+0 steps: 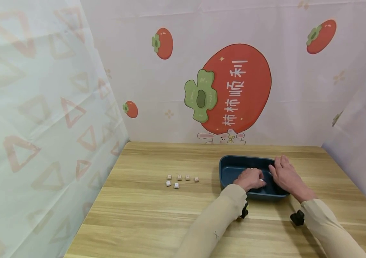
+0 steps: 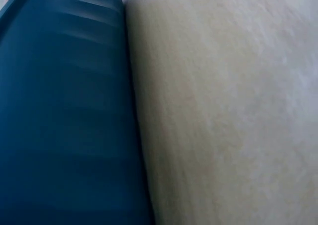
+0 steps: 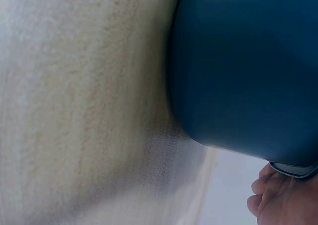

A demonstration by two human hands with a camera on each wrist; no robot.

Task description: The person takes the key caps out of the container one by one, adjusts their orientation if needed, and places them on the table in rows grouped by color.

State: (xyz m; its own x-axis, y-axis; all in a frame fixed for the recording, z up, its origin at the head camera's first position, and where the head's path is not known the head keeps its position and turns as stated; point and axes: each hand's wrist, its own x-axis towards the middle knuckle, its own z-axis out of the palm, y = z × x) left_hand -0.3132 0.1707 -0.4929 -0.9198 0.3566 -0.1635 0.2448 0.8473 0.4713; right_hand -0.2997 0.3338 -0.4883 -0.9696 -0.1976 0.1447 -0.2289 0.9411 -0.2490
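Inside the dark blue tray (image 1: 234,172), my left hand (image 1: 250,178) reaches down with thumb and fingers together, pinching a small white keycap (image 1: 261,180) that is mostly covered. My right hand (image 1: 287,177) holds the tray's right end, thumb over the inner side and fingers along the outside; in the right wrist view, fingers (image 3: 268,192) show beyond the rim. Several small white keycaps (image 1: 176,186) lie on the table to the left of the tray. The left wrist view shows the tray's outer wall (image 2: 69,120), with the left hand out of sight.
The wood-grain table (image 1: 144,218) reaches back to a printed cloth wall (image 1: 176,118) with persimmon pictures. Another patterned cloth (image 1: 41,136) hangs along the left side. Dark wrist cameras (image 1: 297,218) sit by both cream sleeves, in front of the tray.
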